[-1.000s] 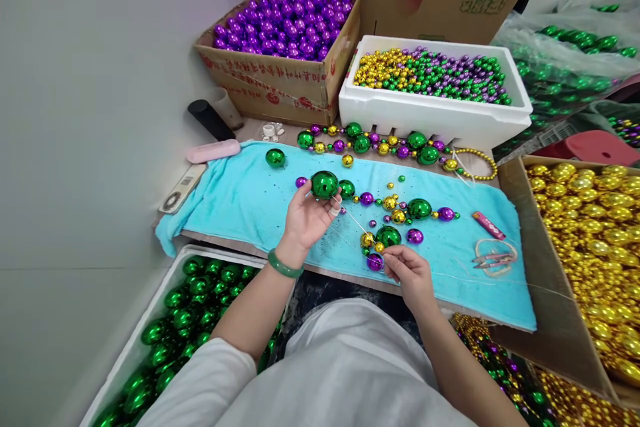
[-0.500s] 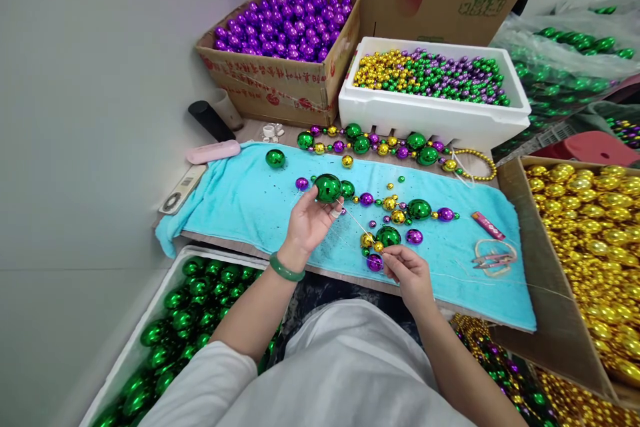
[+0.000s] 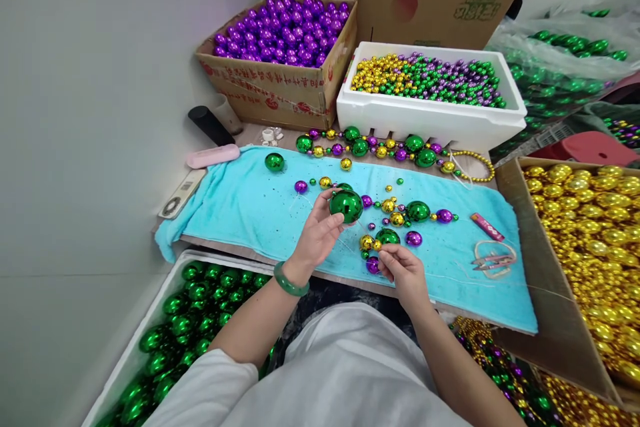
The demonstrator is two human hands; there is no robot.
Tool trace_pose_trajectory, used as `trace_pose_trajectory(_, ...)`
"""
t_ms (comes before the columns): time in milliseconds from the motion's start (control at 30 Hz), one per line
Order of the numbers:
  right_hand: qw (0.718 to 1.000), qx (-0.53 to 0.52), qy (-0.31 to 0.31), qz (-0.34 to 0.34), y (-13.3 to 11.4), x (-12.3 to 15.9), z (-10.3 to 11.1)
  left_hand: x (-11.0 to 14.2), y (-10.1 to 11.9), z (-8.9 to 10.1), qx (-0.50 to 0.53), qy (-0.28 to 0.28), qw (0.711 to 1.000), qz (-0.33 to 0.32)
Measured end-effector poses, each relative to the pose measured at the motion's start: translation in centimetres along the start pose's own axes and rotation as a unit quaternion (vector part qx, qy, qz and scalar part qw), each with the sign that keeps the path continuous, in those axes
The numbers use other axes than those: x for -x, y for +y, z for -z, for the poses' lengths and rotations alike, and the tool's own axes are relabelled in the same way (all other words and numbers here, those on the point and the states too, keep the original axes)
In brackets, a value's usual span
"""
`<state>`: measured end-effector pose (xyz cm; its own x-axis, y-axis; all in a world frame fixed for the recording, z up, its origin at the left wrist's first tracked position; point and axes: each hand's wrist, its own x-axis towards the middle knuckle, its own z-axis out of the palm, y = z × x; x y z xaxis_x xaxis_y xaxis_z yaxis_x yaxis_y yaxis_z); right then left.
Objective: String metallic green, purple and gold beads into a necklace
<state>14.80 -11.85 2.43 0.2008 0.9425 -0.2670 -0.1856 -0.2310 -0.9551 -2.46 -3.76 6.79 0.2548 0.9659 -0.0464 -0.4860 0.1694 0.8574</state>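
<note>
My left hand is closed around a large shiny green bead, held just above the turquoise towel. My right hand pinches a thin white thread close to a small gold bead; the exact grip is partly hidden by the fingers. Beside those fingertips lie another gold bead, a purple bead and a big green bead. Part of the thread shows between the two hands. Loose purple, gold and green beads lie beyond, among them a large green one.
A finished-looking bead strand lies behind the towel. Around stand a carton of purple beads, a white foam box, a gold-bead carton and a green-bead box. Small snips rest at right.
My left hand has moved right and slightly down with the green bead, toward my right hand, and turned so its thumb crosses the bead. My right hand has barely shifted.
</note>
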Motion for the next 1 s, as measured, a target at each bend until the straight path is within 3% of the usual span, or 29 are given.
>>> trace_pose_trajectory(233, 0.999, -0.016, 0.000, -0.039, -0.6, -0.1, 0.0, 0.0, 0.6, -0.3, -0.041, -0.019, 0.997, -0.058)
trace_pose_trajectory(567, 0.999, -0.022, -0.009, -0.021, -0.6, -0.7, 0.3, 0.2, 0.9, 0.2, -0.014, -0.063, 0.997, -0.033)
trace_pose_trajectory(833, 1.000, -0.014, -0.021, -0.002, -0.3, -0.9, 0.2, -0.4, 0.9, 1.0, -0.045, -0.083, 0.990, -0.101)
trace_pose_trajectory(1000, 0.999, -0.017, -0.029, -0.001, -0.3, -1.1, 0.0, -0.4, 1.3, 1.2, -0.049, -0.085, 0.990, -0.105)
